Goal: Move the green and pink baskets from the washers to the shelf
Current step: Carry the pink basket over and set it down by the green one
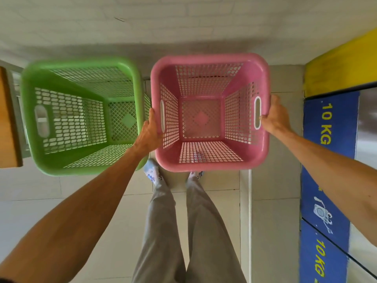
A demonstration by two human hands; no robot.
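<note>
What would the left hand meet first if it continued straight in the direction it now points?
The left hand already grips the pink basket at its left rim. Pointing up-frame between the baskets, it would probably meet the green basket rim beside it, though depth is unclear.

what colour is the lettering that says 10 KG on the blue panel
Yellow, on the blue panel; it shows in the head view, at the right edge.
</note>
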